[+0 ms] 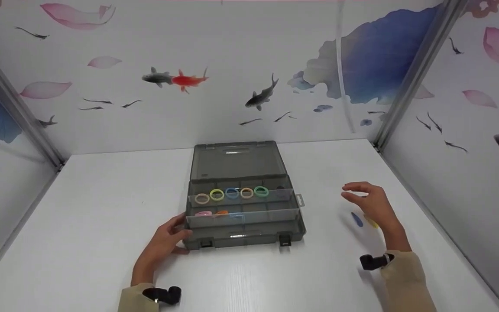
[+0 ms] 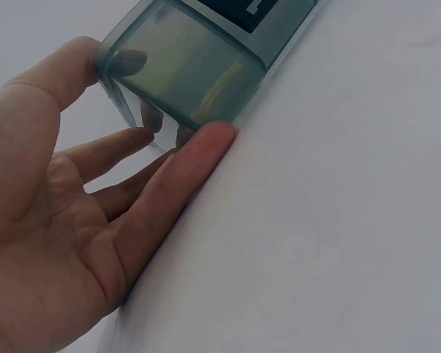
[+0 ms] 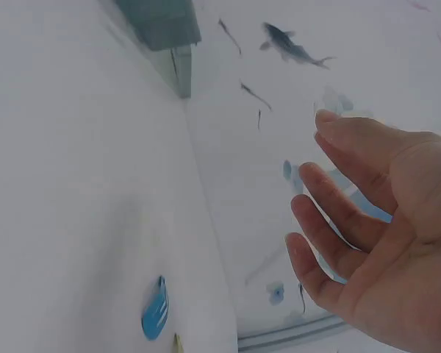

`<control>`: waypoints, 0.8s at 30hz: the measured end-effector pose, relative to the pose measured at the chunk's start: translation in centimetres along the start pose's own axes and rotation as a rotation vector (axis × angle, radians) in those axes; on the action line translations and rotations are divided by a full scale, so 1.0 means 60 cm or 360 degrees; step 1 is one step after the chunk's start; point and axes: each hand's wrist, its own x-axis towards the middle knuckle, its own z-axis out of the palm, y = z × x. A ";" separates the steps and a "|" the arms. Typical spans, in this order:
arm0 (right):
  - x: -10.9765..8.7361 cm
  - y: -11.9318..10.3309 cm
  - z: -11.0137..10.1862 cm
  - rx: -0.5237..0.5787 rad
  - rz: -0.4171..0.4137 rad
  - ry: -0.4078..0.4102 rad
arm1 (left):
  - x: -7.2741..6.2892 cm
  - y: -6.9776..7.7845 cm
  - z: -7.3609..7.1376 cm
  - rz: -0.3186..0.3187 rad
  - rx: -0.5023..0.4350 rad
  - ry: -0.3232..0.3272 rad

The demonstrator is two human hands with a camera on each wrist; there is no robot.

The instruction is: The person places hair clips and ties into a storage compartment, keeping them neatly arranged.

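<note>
A smoky translucent compartment box (image 1: 245, 237) stands with its lid (image 1: 238, 161) raised at the back. My left hand (image 1: 163, 240) rests on the box's front left corner, its thumb and fingertips touching the walls, as the left wrist view also shows. Inside, the upper row holds several coloured rings, among them a yellow ring (image 1: 217, 195) and a green ring (image 1: 261, 191). A pink ring (image 1: 203, 213) and an orange ring (image 1: 222, 212) lie in the middle row. My right hand (image 1: 375, 204) hovers, holding nothing, above a small blue teardrop-shaped piece (image 1: 357, 219) and a yellow piece (image 1: 371, 221), partly hidden.
The white table (image 1: 241, 277) is enclosed by printed panels (image 1: 232, 47) at the back and both sides. A grey metal post (image 1: 418, 73) rises at the back right corner. A hanging tab (image 1: 300, 200) juts from the box's right side.
</note>
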 end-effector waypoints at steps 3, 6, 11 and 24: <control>-0.004 0.020 -0.015 -0.0047 0.0114 -0.0041 | -0.001 -0.001 0.000 0.0017 -0.0005 0.0002; -0.006 0.043 -0.030 -0.0113 0.0241 -0.0119 | -0.001 -0.001 0.001 0.0019 -0.0005 -0.0002; -0.009 0.080 -0.046 -0.0145 0.0470 -0.0188 | -0.001 -0.001 0.000 -0.0001 0.0008 0.0005; -0.020 0.117 -0.052 -0.0109 0.0752 -0.0232 | -0.001 0.001 0.001 -0.0007 -0.0030 0.0003</control>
